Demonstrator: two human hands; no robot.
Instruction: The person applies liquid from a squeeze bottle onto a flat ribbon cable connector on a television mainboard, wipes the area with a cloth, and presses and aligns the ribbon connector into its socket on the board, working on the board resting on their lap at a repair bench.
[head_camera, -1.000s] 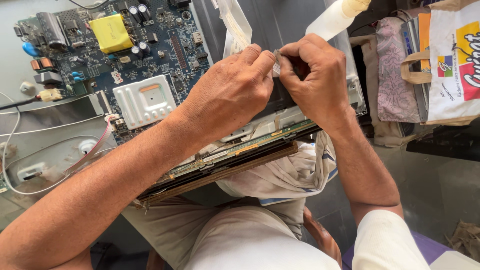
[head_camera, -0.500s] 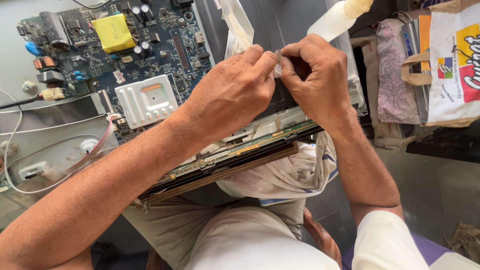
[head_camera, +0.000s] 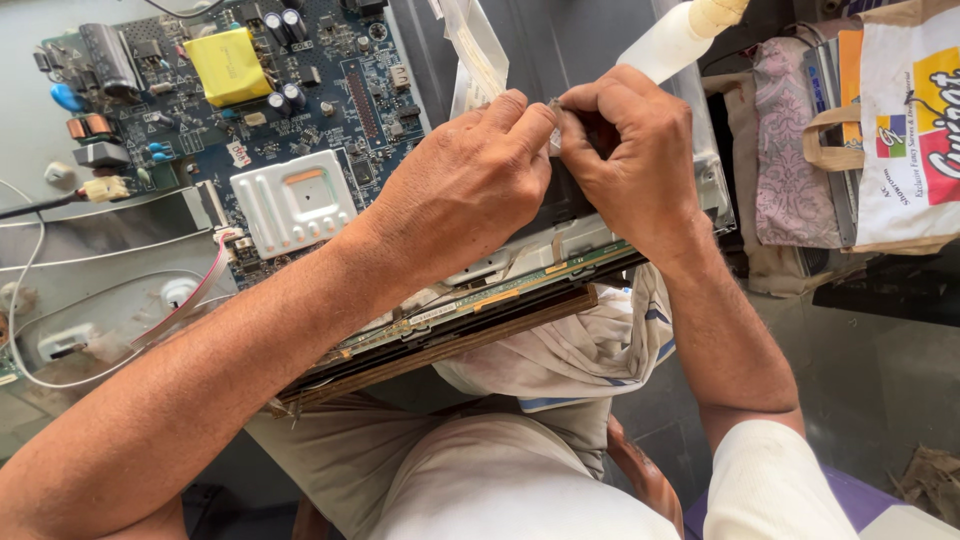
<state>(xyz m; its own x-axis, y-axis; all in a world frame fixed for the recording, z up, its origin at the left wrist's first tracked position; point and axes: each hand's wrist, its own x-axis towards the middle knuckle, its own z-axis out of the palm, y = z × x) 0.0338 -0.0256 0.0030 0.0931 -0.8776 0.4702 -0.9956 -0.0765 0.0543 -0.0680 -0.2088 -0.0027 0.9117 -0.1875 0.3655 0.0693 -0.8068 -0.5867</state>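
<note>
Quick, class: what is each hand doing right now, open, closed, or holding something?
Left hand: closed, fingertips pinching the small strip above the panel's edge.
Right hand: closed, pinching the same small strip from the other side.

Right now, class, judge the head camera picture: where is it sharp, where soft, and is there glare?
Head view: daylight is even; the blue circuit board and both hands, left hand and right hand, look sharp; the left forearm near the bottom edge looks slightly soft; the white ribbon cable is bright but not washed out; no strong glare.
</note>
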